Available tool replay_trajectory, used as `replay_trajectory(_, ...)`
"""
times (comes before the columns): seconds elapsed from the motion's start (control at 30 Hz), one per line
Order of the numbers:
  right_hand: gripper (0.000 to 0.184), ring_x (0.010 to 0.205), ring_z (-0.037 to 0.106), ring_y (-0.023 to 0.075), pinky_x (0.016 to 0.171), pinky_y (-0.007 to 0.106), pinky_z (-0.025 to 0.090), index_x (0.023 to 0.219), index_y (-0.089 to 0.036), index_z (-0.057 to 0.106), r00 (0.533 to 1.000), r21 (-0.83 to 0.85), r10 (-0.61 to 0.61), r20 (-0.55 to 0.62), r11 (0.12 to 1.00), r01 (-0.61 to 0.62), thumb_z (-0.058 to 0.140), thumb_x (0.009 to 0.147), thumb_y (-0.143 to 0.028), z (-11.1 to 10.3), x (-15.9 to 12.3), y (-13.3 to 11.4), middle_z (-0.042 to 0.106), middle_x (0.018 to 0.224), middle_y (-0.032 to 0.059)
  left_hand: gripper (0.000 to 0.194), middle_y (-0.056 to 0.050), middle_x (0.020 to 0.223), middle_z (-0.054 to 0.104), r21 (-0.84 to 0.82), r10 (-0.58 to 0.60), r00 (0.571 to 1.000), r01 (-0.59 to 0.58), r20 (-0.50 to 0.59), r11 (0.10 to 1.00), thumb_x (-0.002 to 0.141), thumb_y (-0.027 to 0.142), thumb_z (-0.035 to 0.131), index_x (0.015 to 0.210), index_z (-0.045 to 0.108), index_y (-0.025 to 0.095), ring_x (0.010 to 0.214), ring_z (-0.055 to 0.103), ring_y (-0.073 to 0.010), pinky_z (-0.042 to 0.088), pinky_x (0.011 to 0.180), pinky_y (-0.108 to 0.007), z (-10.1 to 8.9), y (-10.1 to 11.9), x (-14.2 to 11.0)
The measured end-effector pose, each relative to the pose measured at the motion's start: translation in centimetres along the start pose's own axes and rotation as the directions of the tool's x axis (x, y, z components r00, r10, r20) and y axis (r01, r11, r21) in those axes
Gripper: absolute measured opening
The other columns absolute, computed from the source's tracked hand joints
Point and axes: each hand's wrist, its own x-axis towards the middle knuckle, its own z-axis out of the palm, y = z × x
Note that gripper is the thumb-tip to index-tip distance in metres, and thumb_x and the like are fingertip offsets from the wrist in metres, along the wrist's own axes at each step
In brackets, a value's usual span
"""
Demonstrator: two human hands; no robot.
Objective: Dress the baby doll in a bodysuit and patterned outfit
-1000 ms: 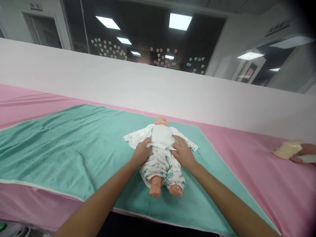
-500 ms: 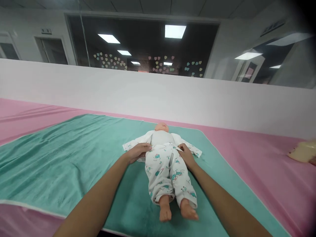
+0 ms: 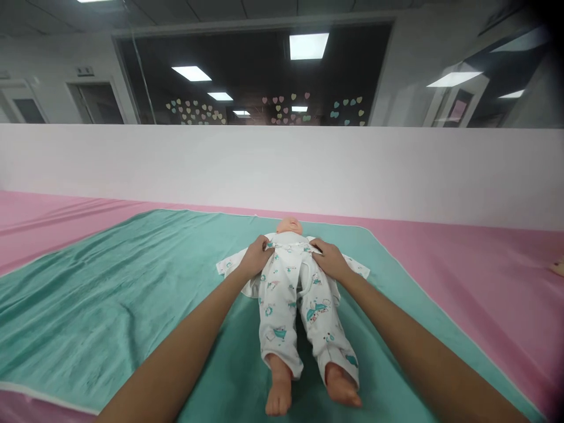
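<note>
A baby doll [image 3: 289,225] lies on its back on a green towel [image 3: 185,252], its bare feet towards me. It wears white pants [image 3: 282,305] with a teal print and a white top [image 3: 231,262] whose sleeves spread out to both sides. My left hand [image 3: 258,256] is closed on the waistband at the doll's hip on the left. On the opposite side my right hand [image 3: 329,258] grips the same waistband, thumb and fingers pinching the cloth. The waistband sits high over the belly, and the hands cover part of the top.
The towel lies over a pink sheet [image 3: 462,264]. Behind it rises a low white wall [image 3: 273,170] with a window [image 3: 247,76] above, dotted with heart-shaped stickers. At the far right edge a pale object [image 3: 557,268] is partly cut off.
Both hands have moved up the doll's body, drawing the waistband higher towards the chest. The pant legs are straighter and more of the ankles shows. The view has tilted slightly.
</note>
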Motion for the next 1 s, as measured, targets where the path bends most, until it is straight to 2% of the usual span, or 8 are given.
replay_trajectory(0.17,0.013,0.071,0.048,0.0175,0.067,0.028,0.033,0.07,-0.021,0.05,0.982,0.116,0.185,-0.046,0.977,-0.179,0.04,0.075,-0.027,1.9,3.7,1.0,0.056,0.072,0.0002,0.009,0.002,0.064,0.046,0.03,-0.113,0.99,0.116,-0.089,0.993,0.081,0.026,0.046,0.087,0.043,0.02,0.062,0.045,-0.0161,0.029,0.058,-0.025,1.6,-0.1,2.9)
replay_trajectory(0.27,0.017,0.071,0.047,0.0173,0.066,0.028,0.034,0.065,-0.02,0.046,0.965,0.16,0.255,-0.052,0.956,-0.244,0.035,0.076,-0.027,2.8,3.8,2.0,0.054,0.071,0.0013,0.014,-0.001,0.07,0.05,-0.01,-0.187,0.98,0.187,-0.075,0.982,0.08,0.031,0.049,0.086,0.044,0.019,0.068,0.048,-0.0168,0.032,0.061,-0.026,2.1,-0.8,2.9)
replay_trajectory(0.37,0.017,0.076,0.049,0.0166,0.069,0.028,0.037,0.073,-0.019,0.05,0.964,0.267,0.266,-0.001,0.929,-0.256,0.041,0.077,-0.033,2.6,1.5,2.5,0.056,0.079,0.001,0.026,0.001,0.07,0.049,-0.216,-0.161,0.977,0.188,0.136,0.958,0.078,0.043,0.053,0.084,0.046,0.019,0.065,0.046,-0.0145,0.032,0.058,-0.024,0.9,-1.3,1.2)
replay_trajectory(0.43,0.023,0.076,0.049,0.016,0.069,0.027,0.038,0.081,-0.019,0.053,0.959,0.413,0.275,0.067,0.868,-0.277,0.047,0.077,-0.041,1.8,-0.5,2.4,0.055,0.082,0.0006,0.032,0.002,0.07,0.047,-0.386,-0.088,0.936,0.225,0.34,0.895,0.076,0.048,0.055,0.084,0.048,0.018,0.063,0.045,-0.0126,0.032,0.057,-0.023,-0.5,-1.1,-0.2)
replay_trajectory(0.53,0.032,0.072,0.048,0.0146,0.065,0.026,0.038,0.088,-0.019,0.055,0.959,0.552,0.267,0.092,0.788,-0.272,0.053,0.077,-0.049,0.4,-2.0,1.5,0.054,0.078,0.0005,0.035,0.001,0.07,0.047,-0.49,-0.002,0.91,0.225,0.415,0.842,0.076,0.051,0.054,0.082,0.052,0.016,0.063,0.044,-0.0115,0.034,0.058,-0.022,-2.1,0.0,-1.3)
replay_trajectory(0.67,0.034,0.071,0.047,0.0149,0.068,0.027,0.038,0.08,-0.019,0.059,0.977,0.463,0.208,0.046,0.862,-0.205,0.046,0.081,-0.05,-0.7,-1.1,-0.3,0.055,0.076,0.0013,0.033,-0.001,0.074,0.05,-0.322,0.045,0.968,0.038,0.247,0.946,0.075,0.049,0.056,0.083,0.059,0.017,0.067,0.044,-0.0126,0.034,0.061,-0.023,-2.0,2.2,-1.3)
replay_trajectory(0.8,0.024,0.081,0.05,0.0157,0.075,0.029,0.039,0.087,-0.021,0.06,0.98,0.339,0.196,-0.026,0.924,-0.176,0.053,0.077,-0.041,-0.4,0.0,-1.4,0.058,0.09,0.0017,0.027,0.001,0.07,0.044,-0.098,0.095,0.982,-0.079,0.164,0.992,0.076,0.045,0.055,0.084,0.063,0.02,0.063,0.041,-0.0119,0.033,0.058,-0.024,-1.3,3.4,-1.1)
replay_trajectory(1.0,0.02,0.074,0.047,0.0145,0.069,0.028,0.036,0.082,-0.021,0.058,0.986,0.192,0.108,0.129,0.973,-0.132,0.058,0.073,-0.039,-0.8,0.0,-2.4,0.055,0.082,-0.0006,0.025,0.001,0.078,0.05,0.135,0.179,0.975,-0.197,0.134,0.971,0.075,0.04,0.057,0.093,0.058,0.022,0.068,0.045,-0.014,0.031,0.058,-0.025,-0.5,3.0,-1.2)
